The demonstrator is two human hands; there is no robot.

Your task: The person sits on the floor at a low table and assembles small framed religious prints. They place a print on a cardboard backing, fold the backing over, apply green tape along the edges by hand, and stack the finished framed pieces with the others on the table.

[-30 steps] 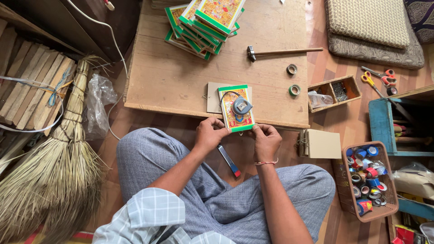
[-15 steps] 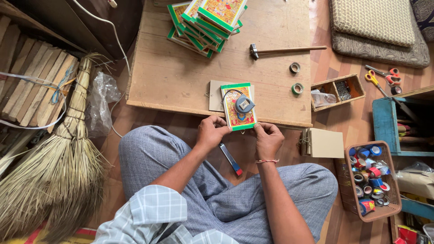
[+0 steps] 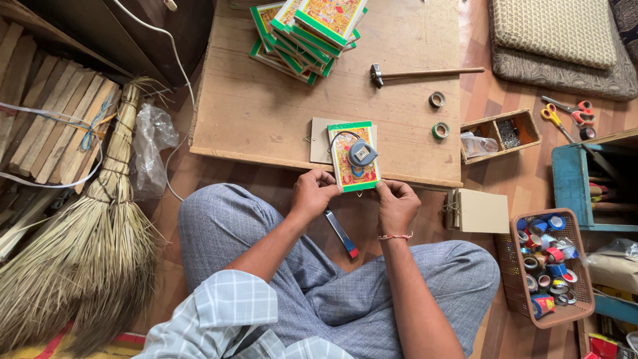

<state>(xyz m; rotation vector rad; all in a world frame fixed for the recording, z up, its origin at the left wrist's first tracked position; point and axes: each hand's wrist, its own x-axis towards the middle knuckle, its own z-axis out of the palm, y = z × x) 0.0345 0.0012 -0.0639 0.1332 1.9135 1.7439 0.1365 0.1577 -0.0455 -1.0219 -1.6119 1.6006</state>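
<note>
Both hands, left hand [image 3: 312,194] and right hand [image 3: 397,203], pinch the near edge of a green-bordered painted panel [image 3: 352,158] on the counter [image 3: 266,113]; right, a basket [image 3: 585,299] holds tape rolls [image 3: 545,262].

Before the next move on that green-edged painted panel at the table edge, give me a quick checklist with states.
1. Left hand on the painted panel near its lower left corner: ok.
2. Right hand at the panel's lower right corner: ok.
3. Panel lying flat on the low wooden table, near end at the table edge: ok.
4. Small grey device resting on the panel: ok; whether it is fixed, cannot tell.
5. Hammer on the table, apart from both hands: ok.
6. What the fingertips pinch under the panel's near edge: cannot tell.
</note>
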